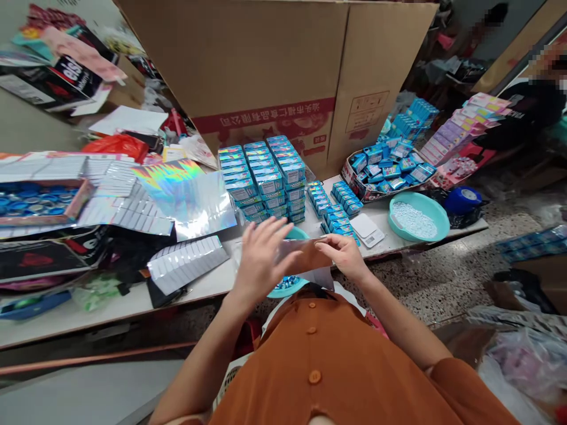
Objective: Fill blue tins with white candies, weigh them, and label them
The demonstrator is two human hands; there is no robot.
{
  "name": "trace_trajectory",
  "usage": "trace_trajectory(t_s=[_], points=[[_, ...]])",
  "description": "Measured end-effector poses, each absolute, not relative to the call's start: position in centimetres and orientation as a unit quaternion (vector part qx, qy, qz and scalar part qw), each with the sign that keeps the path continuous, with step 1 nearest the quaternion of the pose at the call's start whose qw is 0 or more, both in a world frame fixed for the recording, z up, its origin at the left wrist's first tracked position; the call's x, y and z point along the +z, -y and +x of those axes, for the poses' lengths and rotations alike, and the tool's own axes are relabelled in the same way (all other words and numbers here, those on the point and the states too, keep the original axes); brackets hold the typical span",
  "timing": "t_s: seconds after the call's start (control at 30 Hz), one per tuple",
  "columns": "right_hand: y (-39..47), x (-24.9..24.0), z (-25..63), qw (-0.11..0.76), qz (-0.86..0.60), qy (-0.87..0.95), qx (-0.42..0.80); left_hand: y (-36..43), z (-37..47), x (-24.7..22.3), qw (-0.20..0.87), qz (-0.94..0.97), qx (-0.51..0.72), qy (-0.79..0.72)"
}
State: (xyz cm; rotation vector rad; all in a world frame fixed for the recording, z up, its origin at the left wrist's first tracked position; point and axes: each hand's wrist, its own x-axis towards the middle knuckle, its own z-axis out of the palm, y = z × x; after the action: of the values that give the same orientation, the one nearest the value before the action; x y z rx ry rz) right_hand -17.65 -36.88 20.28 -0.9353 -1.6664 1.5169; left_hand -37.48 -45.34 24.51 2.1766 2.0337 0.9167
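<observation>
My right hand [348,255] pinches the upper right corner of a shiny reflective sheet [309,257], held up in front of my body. The sheet mirrors the brown of my shirt. At its left end my left hand [261,257] is open, fingers spread; whether its thumb touches the sheet I cannot tell. Behind and below the sheet is a turquoise basin [296,234], partly hidden, with small blue and silver pieces [287,283] in it. Stacks of blue boxes [261,174] stand just beyond my left hand.
Small blue tins [339,218] in rows and a white scale [367,230] lie right of the stacks. Further right are a carton of blue tins [390,165] and a basin of white pellets [419,217]. Sticker sheets [188,264] lie left. A large cardboard box [274,65] stands behind.
</observation>
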Motion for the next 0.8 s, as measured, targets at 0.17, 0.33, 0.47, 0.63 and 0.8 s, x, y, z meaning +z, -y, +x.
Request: trace_trajectory(t_s=[0.17,0.33,0.47,0.63,0.8], points=[[37.0,20.4,-17.5,0.331,-0.347,0.662,0.576,42.8,-35.8,23.6,0.153,0.744,0.292,-0.581],[36.4,20.7,-16.4,0.358,-0.345,0.787,0.365,42.3,-35.7,22.9,0.207,0.750,0.265,-0.570],[35.8,21.1,-15.9,0.336,-0.280,0.879,0.189,41.9,-35.1,23.9,0.208,0.753,0.250,-0.572],[36.1,21.6,-16.4,0.336,-0.239,0.910,0.053,42.1,-34.4,24.5,0.155,0.766,0.231,-0.579],[35.5,21.2,-17.5,0.382,-0.240,0.892,-0.022,40.6,-35.3,20.9,0.051,0.796,0.237,-0.554]])
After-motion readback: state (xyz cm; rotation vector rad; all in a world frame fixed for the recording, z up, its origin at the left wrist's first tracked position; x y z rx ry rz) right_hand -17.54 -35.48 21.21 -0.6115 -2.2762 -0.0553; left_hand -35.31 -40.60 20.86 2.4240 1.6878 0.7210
